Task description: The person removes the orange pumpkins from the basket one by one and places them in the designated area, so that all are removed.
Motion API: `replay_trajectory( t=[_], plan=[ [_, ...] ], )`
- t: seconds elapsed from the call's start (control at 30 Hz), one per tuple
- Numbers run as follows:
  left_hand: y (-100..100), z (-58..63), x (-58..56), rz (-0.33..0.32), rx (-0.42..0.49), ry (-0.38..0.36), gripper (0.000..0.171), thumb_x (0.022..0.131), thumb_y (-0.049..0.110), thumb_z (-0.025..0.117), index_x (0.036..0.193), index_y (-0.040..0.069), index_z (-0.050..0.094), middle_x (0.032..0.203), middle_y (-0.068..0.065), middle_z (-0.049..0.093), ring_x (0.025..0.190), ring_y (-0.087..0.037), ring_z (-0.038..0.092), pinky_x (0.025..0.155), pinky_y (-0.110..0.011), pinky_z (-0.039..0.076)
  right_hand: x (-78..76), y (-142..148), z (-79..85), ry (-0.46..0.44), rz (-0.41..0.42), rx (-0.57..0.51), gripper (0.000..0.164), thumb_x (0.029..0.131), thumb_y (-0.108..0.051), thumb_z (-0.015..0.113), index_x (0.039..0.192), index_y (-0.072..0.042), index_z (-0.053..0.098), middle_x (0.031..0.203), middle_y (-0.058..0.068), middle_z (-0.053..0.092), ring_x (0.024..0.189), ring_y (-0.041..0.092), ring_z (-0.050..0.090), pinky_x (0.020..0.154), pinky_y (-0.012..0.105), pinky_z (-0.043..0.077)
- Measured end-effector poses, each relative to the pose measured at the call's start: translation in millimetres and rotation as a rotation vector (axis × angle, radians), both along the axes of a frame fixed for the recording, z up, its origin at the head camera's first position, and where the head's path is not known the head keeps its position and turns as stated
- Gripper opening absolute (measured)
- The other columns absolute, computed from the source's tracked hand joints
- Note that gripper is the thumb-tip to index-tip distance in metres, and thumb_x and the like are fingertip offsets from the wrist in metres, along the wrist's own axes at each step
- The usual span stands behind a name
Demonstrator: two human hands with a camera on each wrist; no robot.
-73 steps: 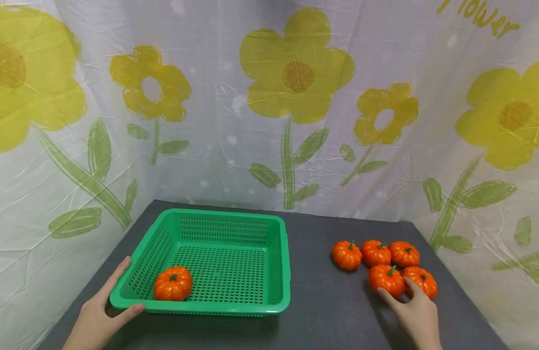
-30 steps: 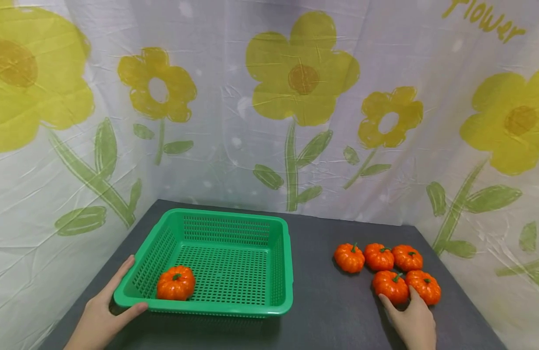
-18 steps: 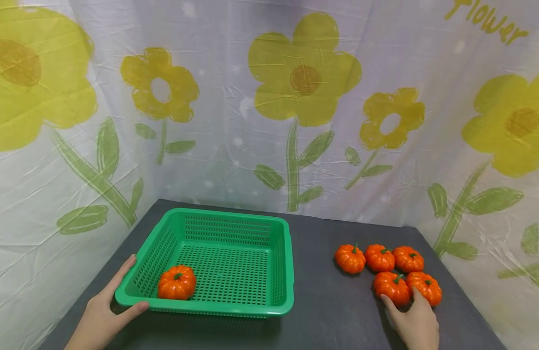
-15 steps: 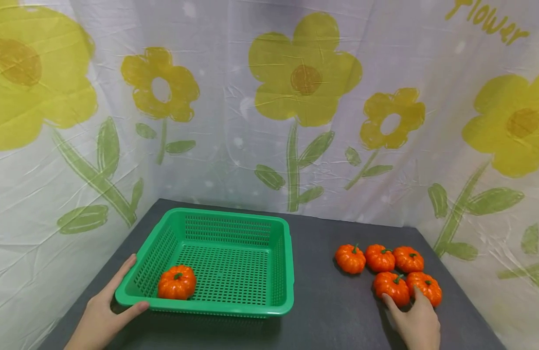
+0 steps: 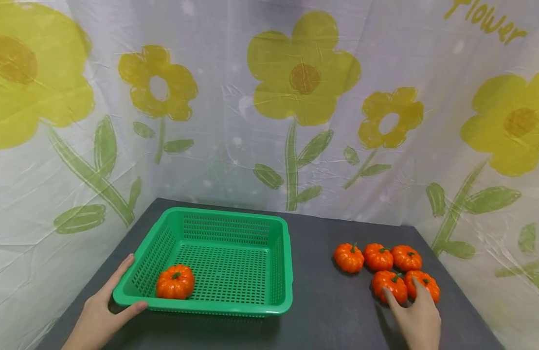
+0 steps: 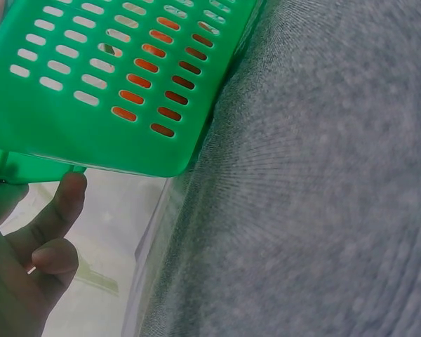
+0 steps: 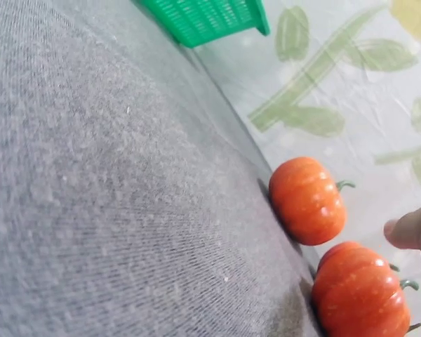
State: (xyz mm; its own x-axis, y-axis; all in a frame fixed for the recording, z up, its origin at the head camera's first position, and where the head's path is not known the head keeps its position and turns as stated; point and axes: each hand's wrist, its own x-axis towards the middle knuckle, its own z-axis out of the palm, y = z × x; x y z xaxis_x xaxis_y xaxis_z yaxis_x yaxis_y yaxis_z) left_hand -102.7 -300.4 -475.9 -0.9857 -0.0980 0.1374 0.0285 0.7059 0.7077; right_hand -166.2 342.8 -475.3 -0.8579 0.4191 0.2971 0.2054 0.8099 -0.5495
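A green perforated plastic basket (image 5: 252, 308) stands on the dark table, with one small orange pumpkin (image 5: 175, 282) in its near-left corner. My left hand (image 5: 98, 311) holds that corner, thumb on the front rim and fingers along the left side; the left wrist view shows fingertips (image 6: 71, 184) at the rim's underside. To the right, several more pumpkins sit close together. Over the front two, the nearer-left pumpkin (image 5: 389, 286) and the right one (image 5: 427, 286), hovers my right hand (image 5: 416, 316), thumb and index finger spread. In the right wrist view, its thumb (image 7: 407, 228) is apart from the pumpkins.
Behind the front pair sit the left pumpkin (image 5: 348, 257), a middle one (image 5: 378, 257) and a right one (image 5: 406, 258). Dark tabletop (image 5: 313, 272) lies between basket and pumpkins. A flower-printed white curtain (image 5: 217, 146) encloses the back and sides.
My right hand has lifted slightly from around the front-left pumpkin, its thumb now higher in front of it. The left hand and basket stay in place; the head view has shifted a little.
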Motion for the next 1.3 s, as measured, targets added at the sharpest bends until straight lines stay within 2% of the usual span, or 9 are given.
replay_trajectory(
  t=[0.03, 0.13, 0.37, 0.63, 0.77, 0.87, 0.9, 1.2, 1.3],
  plan=[
    [-0.1, 0.6, 0.3, -0.001, 0.002, 0.001, 0.105, 0.097, 0.039, 0.079, 0.172, 0.04, 0.006, 0.177, -0.006, 0.011, 0.139, -0.064, 0.041, 0.093, -0.082, 0.043, 0.7, -1.2, 0.4, 0.018, 0.006, 0.005, 0.086, 0.09, -0.04, 0.084, 0.146, 0.015, 0.049, 0.142, 0.041, 0.052, 0.123, 0.061, 0.054, 0.099, 0.074, 0.045],
    [-1.1, 2.1, 0.0, -0.001, 0.005, -0.007, 0.105, 0.096, 0.04, 0.08, 0.171, 0.042, 0.006, 0.177, -0.003, 0.011, 0.142, -0.063, 0.039, 0.093, -0.082, 0.042, 2.4, -4.1, 0.6, 0.086, 0.038, 0.016, 0.081, 0.088, -0.032, 0.086, 0.143, 0.015, 0.052, 0.139, 0.039, 0.055, 0.123, 0.06, 0.055, 0.099, 0.073, 0.045],
    [1.1, 5.7, -5.5, -0.007, -0.003, 0.01, 0.104, 0.096, 0.04, 0.08, 0.171, 0.042, 0.007, 0.176, -0.009, 0.017, 0.142, -0.063, 0.038, 0.092, -0.084, 0.04, -2.6, -12.3, 10.0, 0.225, 0.141, 0.017, 0.079, 0.083, -0.025, 0.091, 0.143, 0.012, 0.056, 0.139, 0.035, 0.06, 0.126, 0.055, 0.056, 0.101, 0.07, 0.045],
    [1.6, 5.2, -5.1, -0.003, 0.007, 0.061, 0.103, 0.095, 0.037, 0.081, 0.171, 0.042, 0.012, 0.166, 0.037, 0.009, 0.144, -0.061, 0.038, 0.093, -0.083, 0.04, -17.1, -37.2, 29.9, 0.238, 0.251, -0.083, 0.073, 0.085, -0.028, 0.092, 0.142, 0.006, 0.062, 0.138, 0.027, 0.066, 0.121, 0.048, 0.063, 0.099, 0.061, 0.05],
    [0.6, 3.2, -3.7, 0.0, 0.01, 0.066, 0.103, 0.095, 0.036, 0.082, 0.171, 0.042, 0.013, 0.166, 0.038, 0.009, 0.145, -0.06, 0.038, 0.093, -0.083, 0.04, -23.8, -53.4, 41.9, 0.191, 0.312, -0.094, 0.073, 0.088, -0.038, 0.089, 0.143, 0.0, 0.062, 0.107, 0.025, 0.072, 0.067, 0.028, 0.063, 0.069, 0.04, 0.055],
    [0.2, 2.3, -2.3, 0.0, 0.01, 0.07, 0.103, 0.095, 0.035, 0.082, 0.171, 0.042, 0.013, 0.167, 0.036, 0.01, 0.145, -0.06, 0.038, 0.093, -0.082, 0.04, -26.0, -66.2, 47.9, 0.182, 0.377, -0.118, 0.071, 0.089, -0.037, 0.089, 0.146, -0.004, 0.061, 0.106, 0.023, 0.072, 0.041, 0.009, 0.03, 0.045, 0.027, 0.037],
    [0.1, 2.1, -1.7, -0.001, 0.009, 0.07, 0.103, 0.095, 0.035, 0.082, 0.171, 0.042, 0.013, 0.167, 0.036, 0.01, 0.145, -0.06, 0.038, 0.093, -0.082, 0.04, -26.2, -70.9, 49.6, 0.178, 0.4, -0.135, 0.071, 0.089, -0.036, 0.088, 0.147, -0.006, 0.061, 0.096, 0.023, 0.071, 0.038, 0.005, 0.027, 0.041, 0.025, 0.033],
    [0.3, 2.1, 0.9, 0.0, 0.016, 0.044, 0.103, 0.095, 0.037, 0.081, 0.171, 0.043, 0.012, 0.164, 0.039, 0.009, 0.145, -0.06, 0.037, 0.093, -0.083, 0.04, -36.0, -107.1, 61.0, 0.244, 0.533, -0.165, 0.07, 0.088, -0.028, 0.09, 0.147, -0.006, 0.06, 0.143, 0.019, 0.065, 0.035, 0.003, 0.027, 0.039, 0.026, 0.035],
    [-0.1, 2.3, 0.9, 0.003, 0.018, 0.045, 0.103, 0.095, 0.036, 0.081, 0.171, 0.043, 0.012, 0.165, 0.038, 0.009, 0.146, -0.059, 0.037, 0.094, -0.083, 0.04, -40.9, -118.3, 64.1, 0.257, 0.554, -0.156, 0.071, 0.087, -0.028, 0.09, 0.148, -0.006, 0.061, 0.145, 0.018, 0.064, 0.036, 0.003, 0.026, 0.039, 0.026, 0.034]
  ],
)
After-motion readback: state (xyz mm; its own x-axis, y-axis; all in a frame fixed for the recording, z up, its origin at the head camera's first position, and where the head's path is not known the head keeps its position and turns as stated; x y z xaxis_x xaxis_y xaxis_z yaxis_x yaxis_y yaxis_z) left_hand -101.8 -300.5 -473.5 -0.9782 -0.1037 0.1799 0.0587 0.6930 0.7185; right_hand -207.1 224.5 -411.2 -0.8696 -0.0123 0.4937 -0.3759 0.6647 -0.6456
